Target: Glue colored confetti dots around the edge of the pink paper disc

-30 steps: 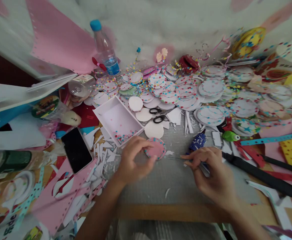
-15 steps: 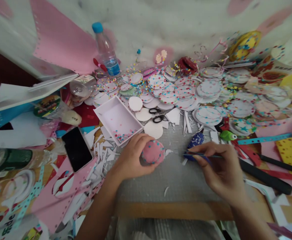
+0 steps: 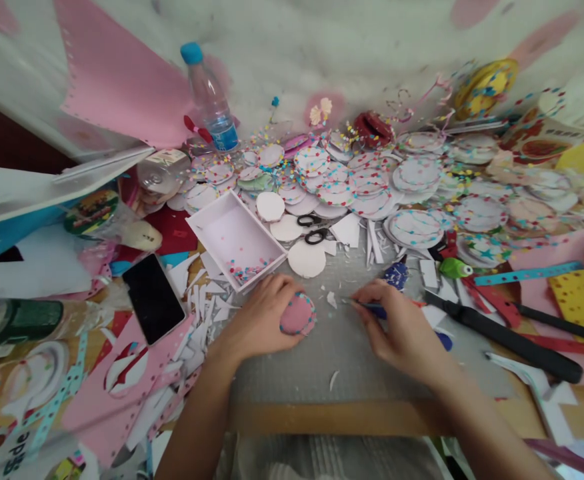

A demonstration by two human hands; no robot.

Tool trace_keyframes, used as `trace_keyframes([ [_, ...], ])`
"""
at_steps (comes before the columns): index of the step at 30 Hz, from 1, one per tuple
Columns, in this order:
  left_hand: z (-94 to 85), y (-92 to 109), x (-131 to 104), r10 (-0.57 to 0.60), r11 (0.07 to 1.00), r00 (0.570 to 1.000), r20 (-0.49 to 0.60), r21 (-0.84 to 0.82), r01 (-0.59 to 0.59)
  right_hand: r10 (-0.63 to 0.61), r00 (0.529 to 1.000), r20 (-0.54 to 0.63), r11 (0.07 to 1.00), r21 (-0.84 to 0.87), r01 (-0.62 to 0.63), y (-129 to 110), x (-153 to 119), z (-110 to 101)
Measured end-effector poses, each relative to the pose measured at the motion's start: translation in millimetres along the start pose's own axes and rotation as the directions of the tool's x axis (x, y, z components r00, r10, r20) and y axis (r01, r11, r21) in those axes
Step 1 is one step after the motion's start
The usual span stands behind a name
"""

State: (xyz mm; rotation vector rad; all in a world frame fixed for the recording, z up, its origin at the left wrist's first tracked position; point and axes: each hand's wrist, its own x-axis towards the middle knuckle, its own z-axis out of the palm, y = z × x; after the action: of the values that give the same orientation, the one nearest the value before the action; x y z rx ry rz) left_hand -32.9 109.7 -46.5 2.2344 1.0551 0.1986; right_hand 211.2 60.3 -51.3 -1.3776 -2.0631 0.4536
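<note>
A round pink piece (image 3: 298, 314) with blue and red dots along its edge rests on the grey mat (image 3: 317, 380). My left hand (image 3: 267, 317) curls round its left side, gripping it. To the right, my right hand (image 3: 397, 327) pinches a thin blue tool (image 3: 373, 309), its tip pointing left toward a small white scrap (image 3: 331, 299). Beyond my right hand lies a dark blue speckled object (image 3: 396, 275), partly covered by the hand. The open white box (image 3: 237, 243) behind my left hand holds small coloured dots.
Black scissors (image 3: 315, 229) and white paper circles (image 3: 307, 259) lie behind the hands. Several decorated discs (image 3: 415, 229) are piled along the back. A phone (image 3: 154, 298) and paper scraps are at the left, a bottle (image 3: 212, 100) at the back, a black-handled tool (image 3: 512, 340) at the right.
My right hand has moved left with the thin blue tool, toward the pink piece. My left hand and the pink piece have shifted slightly left.
</note>
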Motion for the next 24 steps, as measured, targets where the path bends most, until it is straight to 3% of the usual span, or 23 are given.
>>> trace_keyframes([
  [3,1.8,-1.3,0.2,0.002,1.0,1.0,0.005,0.013,-0.002,-0.011,0.996,-0.088,0.996,-0.093,0.003,1.8,0.1,1.5],
  [8,3.1,-1.3,0.6,-0.01,1.0,1.0,-0.014,0.015,0.01,-0.064,0.997,0.033,0.995,-0.072,0.066,-2.1,4.4,0.1],
  [14,4.6,-2.6,0.7,0.004,1.0,1.0,-0.023,0.011,-0.003,0.102,0.994,0.038,0.992,0.073,-0.105,6.2,3.2,-2.1],
  [17,5.0,-2.9,1.2,0.009,1.0,0.999,-0.032,0.018,-0.009,0.103,0.994,0.037,0.992,0.066,-0.105,8.4,0.2,-4.6],
  [24,4.4,-2.8,0.8,-0.001,1.0,1.0,-0.023,0.01,0.001,0.017,0.995,-0.094,1.0,0.017,-0.015,-3.7,-11.0,-5.5],
])
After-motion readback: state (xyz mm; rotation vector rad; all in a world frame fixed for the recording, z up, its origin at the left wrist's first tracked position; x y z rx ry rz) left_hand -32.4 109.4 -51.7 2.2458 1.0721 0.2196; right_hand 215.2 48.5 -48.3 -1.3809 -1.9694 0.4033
